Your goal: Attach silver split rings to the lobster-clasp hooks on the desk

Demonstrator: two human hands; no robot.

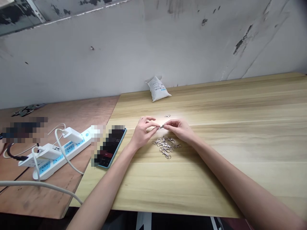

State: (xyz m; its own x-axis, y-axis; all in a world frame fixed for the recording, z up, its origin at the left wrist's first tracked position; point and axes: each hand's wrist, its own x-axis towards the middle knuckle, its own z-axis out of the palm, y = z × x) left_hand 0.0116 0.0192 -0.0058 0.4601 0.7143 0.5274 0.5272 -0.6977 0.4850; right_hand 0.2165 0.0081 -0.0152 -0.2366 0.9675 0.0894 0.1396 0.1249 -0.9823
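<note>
Pale wooden bench [240, 179], left to right: power strip [55, 156] on an adjoining board [31, 201]; phone [110, 148]; left hand [144, 132] and right hand [178, 129], both grips pinched on one small metal clasp [161, 127] above a loose clasp pile [165, 146]. Risk: a slipping pinch could drop the clasp into the pile, tangling it.

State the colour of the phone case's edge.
The phone case has a light blue edge, best seen in the head view.

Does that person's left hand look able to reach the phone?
Probably yes: the left hand is near the phone, only tabletop between, though it is holding a metal clasp with the right hand.
</note>
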